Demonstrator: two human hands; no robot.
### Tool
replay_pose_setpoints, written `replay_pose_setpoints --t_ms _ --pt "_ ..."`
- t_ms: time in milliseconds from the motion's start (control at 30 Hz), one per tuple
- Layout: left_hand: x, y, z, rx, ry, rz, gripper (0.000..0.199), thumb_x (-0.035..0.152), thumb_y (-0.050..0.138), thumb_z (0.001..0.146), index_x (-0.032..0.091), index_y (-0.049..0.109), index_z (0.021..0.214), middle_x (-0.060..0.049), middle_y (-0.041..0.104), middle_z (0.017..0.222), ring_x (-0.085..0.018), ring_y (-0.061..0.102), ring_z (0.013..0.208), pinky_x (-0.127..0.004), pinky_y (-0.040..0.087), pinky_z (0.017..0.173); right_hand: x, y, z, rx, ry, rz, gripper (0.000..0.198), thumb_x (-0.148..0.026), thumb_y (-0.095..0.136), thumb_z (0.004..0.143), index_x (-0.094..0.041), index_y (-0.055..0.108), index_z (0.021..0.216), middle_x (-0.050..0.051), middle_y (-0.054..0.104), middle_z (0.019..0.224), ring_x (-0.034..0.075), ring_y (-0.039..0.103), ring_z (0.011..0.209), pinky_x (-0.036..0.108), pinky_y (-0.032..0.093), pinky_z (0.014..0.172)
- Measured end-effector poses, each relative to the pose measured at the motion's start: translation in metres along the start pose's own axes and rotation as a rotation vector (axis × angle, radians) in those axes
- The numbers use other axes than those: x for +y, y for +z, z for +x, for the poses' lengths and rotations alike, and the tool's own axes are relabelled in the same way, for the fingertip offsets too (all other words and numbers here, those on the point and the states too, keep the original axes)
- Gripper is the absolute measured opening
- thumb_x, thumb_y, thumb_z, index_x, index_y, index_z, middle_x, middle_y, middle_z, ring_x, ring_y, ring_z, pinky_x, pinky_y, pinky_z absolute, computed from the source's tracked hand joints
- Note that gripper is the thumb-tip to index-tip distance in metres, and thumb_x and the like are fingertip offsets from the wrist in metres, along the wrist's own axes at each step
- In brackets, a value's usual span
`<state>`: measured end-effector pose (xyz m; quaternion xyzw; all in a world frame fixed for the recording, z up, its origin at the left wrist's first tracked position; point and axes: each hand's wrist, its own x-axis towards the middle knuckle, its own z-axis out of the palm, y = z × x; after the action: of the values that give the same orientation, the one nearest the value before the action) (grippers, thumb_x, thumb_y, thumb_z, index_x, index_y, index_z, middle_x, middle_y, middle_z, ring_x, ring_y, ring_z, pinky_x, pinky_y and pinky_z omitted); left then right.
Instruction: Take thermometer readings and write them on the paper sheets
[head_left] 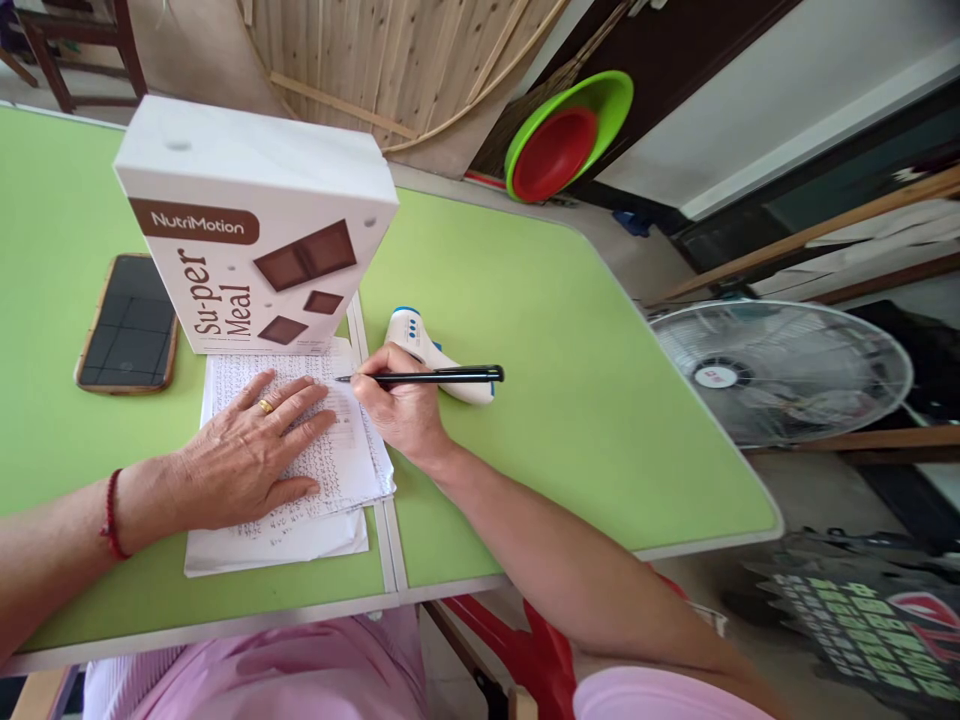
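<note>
My left hand (251,450) lies flat with its fingers spread on a stack of handwritten paper sheets (349,470). A gold ring and a red bracelet (112,515) are on that hand and wrist. Between the fingers of my right hand (401,405) is a black pen (450,376), its tip down at the right part of the top sheet. Just behind the right hand lies a white and blue handheld thermometer (409,328), partly covered by the hand and the pen. At the far edge of the papers stands a white NutriMotion box (277,200), upright.
A smartphone (131,320) lies on the green table (540,300) left of the box. Beyond the table's right edge is a standing fan (780,375). Green and red basins (555,150) lean at the back. A red stool (525,650) is under the near edge.
</note>
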<state>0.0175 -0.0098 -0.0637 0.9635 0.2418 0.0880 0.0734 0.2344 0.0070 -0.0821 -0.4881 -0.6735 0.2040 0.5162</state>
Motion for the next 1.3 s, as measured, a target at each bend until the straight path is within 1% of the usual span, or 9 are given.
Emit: replay_pose_setpoints --t_ms 133,300,600,833,1100,1200,1267,1300 --pt "0.0 0.0 0.0 0.009 0.009 0.005 0.054 0.047 0.042 0.101 0.011 0.046 0.142 -0.02 0.038 0.152 -0.035 0.034 0.143 -0.059 0.024 0.118 0.0 0.0 0.0 0.026 0.02 0.008 0.013 -0.019 0.053 0.075 -0.023 0.047 0.064 -0.006 0.051 0.056 0.01 0.046 0.053 0.025 0.041 0.054" --pt "0.0 -0.001 0.0 0.012 0.007 -0.01 0.053 0.045 0.044 0.1 0.011 0.046 0.141 -0.021 0.038 0.153 -0.035 0.033 0.144 -0.059 0.023 0.118 -0.001 0.0 0.0 0.012 0.059 0.0 0.011 -0.023 0.053 0.075 -0.023 0.049 0.065 -0.005 0.054 0.058 0.011 0.047 0.054 0.026 0.042 0.055" --pt "0.001 -0.001 0.0 0.018 0.009 0.006 0.053 0.045 0.045 0.1 0.011 0.046 0.141 -0.021 0.039 0.152 -0.035 0.035 0.142 -0.059 0.024 0.118 -0.001 0.001 0.0 0.003 0.025 0.004 0.012 -0.022 0.054 0.077 -0.023 0.05 0.065 -0.005 0.055 0.058 0.011 0.048 0.055 0.026 0.042 0.057" --pt "0.001 -0.002 0.0 0.013 -0.002 -0.027 0.052 0.044 0.048 0.099 0.013 0.047 0.14 -0.02 0.039 0.152 -0.034 0.034 0.143 -0.057 0.022 0.119 -0.001 0.0 0.0 -0.005 0.015 -0.01 0.013 -0.022 0.054 0.077 -0.023 0.05 0.065 -0.005 0.055 0.059 0.011 0.048 0.055 0.026 0.042 0.056" --pt "0.0 -0.002 0.001 -0.005 -0.001 -0.003 0.053 0.045 0.045 0.1 0.012 0.046 0.142 -0.02 0.038 0.153 -0.034 0.033 0.144 -0.058 0.022 0.119 0.0 0.0 -0.001 0.012 0.031 -0.002 0.012 -0.022 0.055 0.078 -0.023 0.049 0.067 -0.005 0.054 0.059 0.01 0.047 0.054 0.026 0.042 0.054" --pt "0.0 -0.002 0.001 -0.008 -0.003 -0.017 0.054 0.046 0.046 0.1 0.012 0.046 0.141 -0.019 0.039 0.153 -0.035 0.034 0.143 -0.059 0.023 0.118 -0.002 -0.005 0.001 0.027 -0.033 -0.034 0.01 -0.022 0.056 0.082 -0.023 0.051 0.073 -0.005 0.054 0.062 0.01 0.047 0.053 0.026 0.042 0.052" --pt "-0.001 -0.002 0.001 -0.009 -0.007 -0.035 0.053 0.045 0.047 0.099 0.012 0.047 0.14 -0.019 0.04 0.152 -0.035 0.035 0.142 -0.059 0.023 0.118 -0.002 -0.012 0.005 0.012 -0.141 -0.124 0.006 -0.024 0.054 0.087 -0.022 0.056 0.082 -0.002 0.059 0.069 0.012 0.052 0.059 0.029 0.047 0.058" --pt "-0.001 -0.002 0.002 -0.005 -0.009 -0.044 0.052 0.044 0.048 0.098 0.012 0.048 0.14 -0.019 0.041 0.151 -0.035 0.036 0.142 -0.059 0.023 0.118 -0.001 -0.016 0.008 -0.012 -0.207 -0.179 0.007 -0.024 0.053 0.089 -0.022 0.059 0.087 0.0 0.062 0.074 0.014 0.056 0.065 0.031 0.05 0.064"
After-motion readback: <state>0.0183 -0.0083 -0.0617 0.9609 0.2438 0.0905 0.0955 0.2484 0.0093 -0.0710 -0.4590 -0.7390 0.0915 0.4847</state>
